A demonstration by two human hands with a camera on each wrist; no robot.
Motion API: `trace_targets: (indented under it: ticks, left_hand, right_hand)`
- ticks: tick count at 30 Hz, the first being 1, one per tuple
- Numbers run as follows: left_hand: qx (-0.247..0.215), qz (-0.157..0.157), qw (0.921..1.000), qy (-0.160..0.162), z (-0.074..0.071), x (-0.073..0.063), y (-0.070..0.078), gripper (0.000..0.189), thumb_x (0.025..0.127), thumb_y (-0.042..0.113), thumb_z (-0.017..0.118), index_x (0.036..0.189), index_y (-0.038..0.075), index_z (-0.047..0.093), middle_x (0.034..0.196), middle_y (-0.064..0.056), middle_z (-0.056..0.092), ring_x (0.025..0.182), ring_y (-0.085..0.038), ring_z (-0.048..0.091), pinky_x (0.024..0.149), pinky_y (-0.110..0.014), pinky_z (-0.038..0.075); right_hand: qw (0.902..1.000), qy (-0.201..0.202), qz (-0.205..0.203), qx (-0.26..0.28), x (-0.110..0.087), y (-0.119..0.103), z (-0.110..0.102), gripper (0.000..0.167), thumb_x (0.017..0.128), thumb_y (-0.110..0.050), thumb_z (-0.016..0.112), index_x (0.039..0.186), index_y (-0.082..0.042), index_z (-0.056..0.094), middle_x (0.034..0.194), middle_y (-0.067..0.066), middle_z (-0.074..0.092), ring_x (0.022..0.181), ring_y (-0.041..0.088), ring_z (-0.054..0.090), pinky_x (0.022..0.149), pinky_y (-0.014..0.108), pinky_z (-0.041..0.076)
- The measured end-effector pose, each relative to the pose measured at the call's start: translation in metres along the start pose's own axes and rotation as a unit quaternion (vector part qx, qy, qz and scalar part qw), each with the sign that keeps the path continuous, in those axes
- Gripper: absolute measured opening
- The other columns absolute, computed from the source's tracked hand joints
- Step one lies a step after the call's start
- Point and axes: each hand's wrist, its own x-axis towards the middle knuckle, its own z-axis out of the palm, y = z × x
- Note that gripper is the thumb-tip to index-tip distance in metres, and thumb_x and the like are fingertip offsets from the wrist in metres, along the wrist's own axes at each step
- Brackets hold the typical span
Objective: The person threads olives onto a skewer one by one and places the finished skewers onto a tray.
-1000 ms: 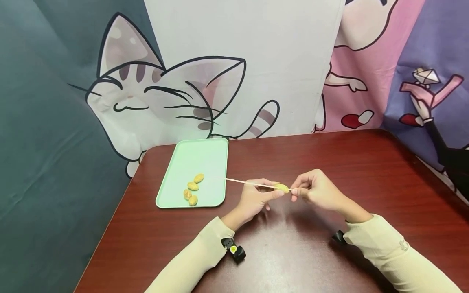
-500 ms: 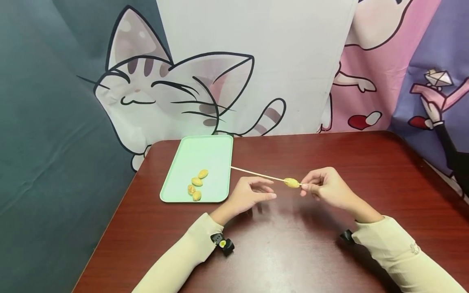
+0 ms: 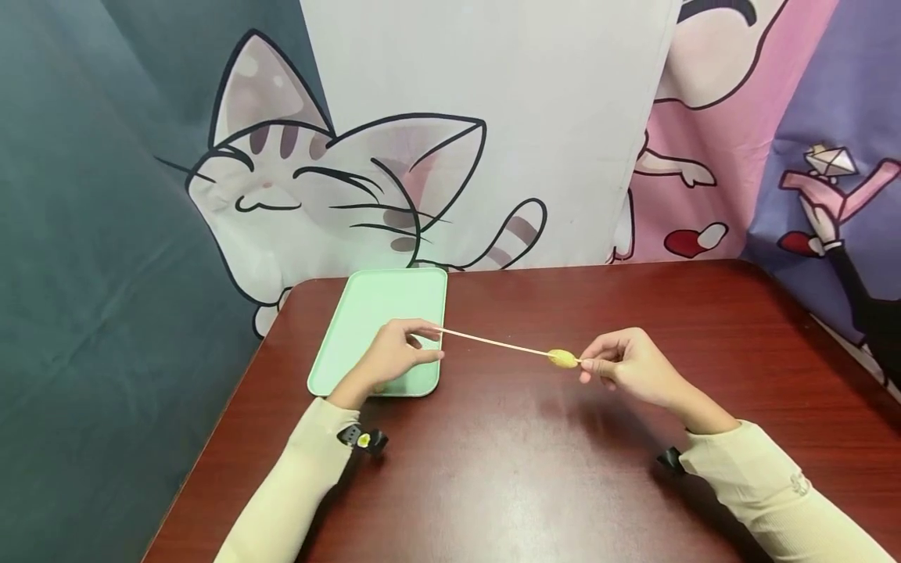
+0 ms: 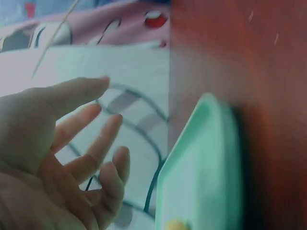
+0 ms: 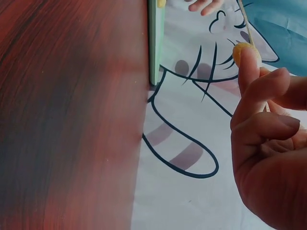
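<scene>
My right hand (image 3: 629,374) pinches one end of a thin pale skewer (image 3: 496,342) between thumb and fingertips, above the table. Close to that grip, a yellow oval fruit-like piece (image 3: 562,358) is threaded on the skewer; the right wrist view shows the same yellow piece (image 5: 237,53) just beyond the fingertips. The skewer's bare end points left. My left hand (image 3: 387,353) hovers over the green tray (image 3: 397,291), fingers loosely spread. In the left wrist view, that hand (image 4: 72,158) holds nothing. Most yellow pieces on the tray are hidden behind it.
The tray stands at the back left of the reddish-brown wooden table (image 3: 493,461), its rim (image 4: 225,143) slightly raised. A yellow piece (image 4: 176,225) lies inside it. Behind the table hangs a cloth backdrop (image 3: 563,117) with cartoon drawings.
My left hand has let go of the yellow piece on the skewer and moved left over the tray, covering the pieces there. My right hand keeps its pinch and has shifted slightly right.
</scene>
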Motion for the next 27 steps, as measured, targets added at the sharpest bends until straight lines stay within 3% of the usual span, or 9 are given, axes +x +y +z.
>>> trace_targets:
  ticks: [3,6,9,12,20,27]
  left_hand:
    - [0.068,-0.052,0.9963,0.004,-0.018,0.0,-0.014,0.04,0.084,0.019,0.079,0.121,0.008,0.07,0.114,-0.01,0.072,0.093,-0.028,0.064,0.077,-0.037,0.051]
    - [0.132,-0.115,0.9845,0.015,-0.032,0.002,-0.027,0.043,0.088,0.026,0.075,0.128,0.014,0.066,0.12,-0.007,0.07,0.098,-0.028,0.064,0.072,-0.04,0.051]
    - [0.165,-0.17,0.9714,0.019,-0.039,0.002,-0.038,0.042,0.089,0.027,0.073,0.129,0.017,0.064,0.123,-0.007,0.068,0.102,-0.029,0.065,0.071,-0.044,0.051]
    - [0.188,-0.202,0.961,0.018,-0.039,0.002,-0.046,0.041,0.088,0.028,0.072,0.127,0.018,0.064,0.12,-0.007,0.069,0.102,-0.029,0.064,0.073,-0.046,0.051]
    - [0.246,-0.193,0.9493,0.031,-0.027,0.001,-0.053,0.033,0.086,0.029,0.074,0.118,0.02,0.069,0.108,-0.003,0.072,0.092,-0.025,0.065,0.082,-0.049,0.048]
    - [0.256,-0.167,0.9509,0.05,-0.026,0.004,-0.047,0.028,0.087,0.025,0.074,0.114,0.018,0.071,0.105,-0.002,0.072,0.092,-0.023,0.066,0.079,-0.045,0.051]
  right_hand:
    - [1.0,0.0,0.001,-0.001,0.001,0.001,0.001,0.006,0.087,0.01,0.065,0.086,0.007,0.07,0.068,0.018,0.07,0.046,0.012,0.051,0.04,0.028,0.044]
    - [1.0,0.003,0.0,-0.001,0.002,0.002,0.002,0.006,0.088,0.009,0.066,0.085,0.006,0.071,0.068,0.016,0.07,0.046,0.013,0.051,0.04,0.028,0.044]
    - [1.0,-0.001,0.0,0.0,0.002,0.002,0.003,0.007,0.089,0.008,0.066,0.085,0.005,0.071,0.068,0.013,0.07,0.046,0.014,0.051,0.04,0.027,0.044]
    - [1.0,-0.003,-0.002,0.001,0.001,0.003,0.004,0.007,0.089,0.008,0.066,0.086,0.005,0.071,0.068,0.011,0.07,0.046,0.016,0.051,0.04,0.026,0.043]
    - [0.9998,-0.014,-0.012,-0.004,-0.002,0.004,0.006,0.008,0.088,0.007,0.067,0.086,0.001,0.072,0.068,0.013,0.07,0.045,0.014,0.05,0.039,0.025,0.042]
    - [0.9996,-0.005,-0.018,-0.02,-0.004,0.002,0.005,0.01,0.088,0.008,0.068,0.086,-0.001,0.073,0.067,0.011,0.07,0.046,0.015,0.05,0.039,0.025,0.043]
